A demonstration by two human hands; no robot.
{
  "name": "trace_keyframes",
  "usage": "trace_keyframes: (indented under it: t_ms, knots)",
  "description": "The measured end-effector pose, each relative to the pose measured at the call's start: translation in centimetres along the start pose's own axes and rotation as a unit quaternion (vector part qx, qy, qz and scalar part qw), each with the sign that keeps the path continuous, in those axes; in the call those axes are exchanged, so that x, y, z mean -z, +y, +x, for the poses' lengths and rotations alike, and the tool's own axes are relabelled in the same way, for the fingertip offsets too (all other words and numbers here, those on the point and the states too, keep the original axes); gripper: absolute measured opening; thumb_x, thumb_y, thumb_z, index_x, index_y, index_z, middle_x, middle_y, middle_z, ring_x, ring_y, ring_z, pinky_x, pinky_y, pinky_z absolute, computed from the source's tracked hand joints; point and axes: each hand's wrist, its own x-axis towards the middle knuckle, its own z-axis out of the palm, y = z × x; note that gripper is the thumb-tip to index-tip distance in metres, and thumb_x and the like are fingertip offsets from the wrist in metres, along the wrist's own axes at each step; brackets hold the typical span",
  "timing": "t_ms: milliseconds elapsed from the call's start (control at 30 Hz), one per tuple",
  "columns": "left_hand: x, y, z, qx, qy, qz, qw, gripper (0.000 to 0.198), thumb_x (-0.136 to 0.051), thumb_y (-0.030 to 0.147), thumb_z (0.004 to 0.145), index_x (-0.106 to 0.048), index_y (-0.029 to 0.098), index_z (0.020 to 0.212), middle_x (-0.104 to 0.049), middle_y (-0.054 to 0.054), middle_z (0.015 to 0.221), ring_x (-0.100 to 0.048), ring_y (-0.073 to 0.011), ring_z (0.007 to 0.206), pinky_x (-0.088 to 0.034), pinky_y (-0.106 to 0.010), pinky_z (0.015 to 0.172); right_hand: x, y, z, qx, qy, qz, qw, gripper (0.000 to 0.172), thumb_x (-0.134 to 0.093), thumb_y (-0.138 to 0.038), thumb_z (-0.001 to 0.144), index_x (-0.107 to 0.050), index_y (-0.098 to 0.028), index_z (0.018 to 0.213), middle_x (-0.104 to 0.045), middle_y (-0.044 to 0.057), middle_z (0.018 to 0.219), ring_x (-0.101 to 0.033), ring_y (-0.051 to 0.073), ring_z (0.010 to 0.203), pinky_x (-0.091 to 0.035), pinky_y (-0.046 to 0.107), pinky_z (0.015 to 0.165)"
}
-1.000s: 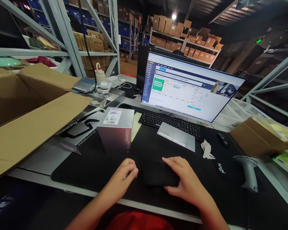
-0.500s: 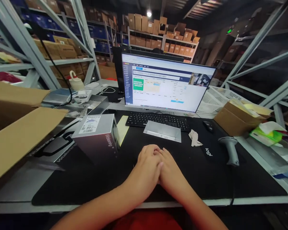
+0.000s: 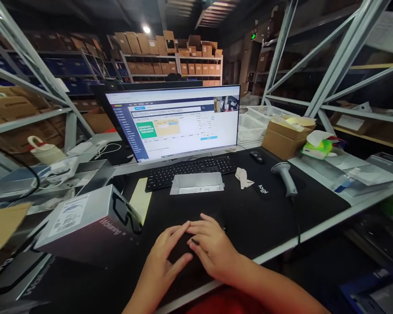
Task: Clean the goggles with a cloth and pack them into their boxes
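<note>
Head view: the left hand (image 3: pixel 163 257) curves, thumb apart, fingertips touching the right hand (image 3: pixel 216 250); whether it grips anything, I cannot tell. Right thumb and forefinger pinch a small dark piece (image 3: pixel 194 241) over the near part of the mat (image 3: pixel 255 231). Left of the hands is a box (image 3: pixel 85 218); farther off, a tray (image 3: pixel 181 185) and keyboard (image 3: pixel 190 169); far right, a scanner (image 3: pixel 286 178).

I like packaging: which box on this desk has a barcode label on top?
The silvery Wakening box left of the left hand bears a white barcode label; the brown box at right has yellowish paper on top.
</note>
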Motion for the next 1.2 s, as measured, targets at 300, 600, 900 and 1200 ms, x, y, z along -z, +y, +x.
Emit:
trace_keyframes:
  t_ms: [300,600,900,1200]
  knots:
    - [1.4,-0.8,-1.2,0.018,-0.013,0.039,0.999,0.042,-0.068,0.041,0.086,-0.064,0.035,0.127,-0.071,-0.003,0.119,-0.070,-0.0251,0.106,-0.062,-0.037,0.087,3.1,4.6,-4.6,-0.321,0.194,0.065,0.925,0.044,-0.041,-0.047,0.102,-0.068,-0.018,0.084,-0.073,0.011,0.090,-0.072,0.024,0.082,-0.060,0.033,0.066]
    - [1.4,1.3,-0.1,-0.063,-0.052,-0.074,0.994,0.099,-0.073,0.041,0.078,-0.016,0.030,0.157,-0.053,-0.014,0.146,-0.061,-0.0331,0.124,-0.057,-0.049,0.097,2.8,-2.2,-0.2,0.216,0.230,-0.076,0.946,0.022,-0.043,-0.023,0.102,-0.062,-0.020,0.113,-0.079,0.008,0.092,-0.076,0.021,0.095,-0.057,0.036,0.098]
    - [2.8,4.3,1.6,-0.126,0.034,0.121,0.984,0.096,-0.069,0.020,0.067,-0.026,0.017,0.153,-0.056,-0.018,0.139,-0.061,-0.0320,0.122,-0.059,-0.041,0.098,6.3,-1.5,3.1,-0.037,0.191,0.081,0.978,0.021,-0.053,-0.019,0.097,-0.073,-0.025,0.094,-0.077,0.002,0.082,-0.074,0.017,0.075,-0.061,0.030,0.078]
    - [2.2,5.7,2.8,-0.090,-0.048,0.098,0.990,0.104,-0.064,0.013,0.057,-0.026,0.025,0.153,-0.051,-0.012,0.143,-0.054,-0.0290,0.128,-0.051,-0.043,0.107,6.7,2.0,2.6,-0.165,0.133,0.164,0.963,0.022,-0.053,-0.034,0.098,-0.071,-0.025,0.107,-0.075,0.007,0.106,-0.073,0.023,0.093,-0.059,0.036,0.085]
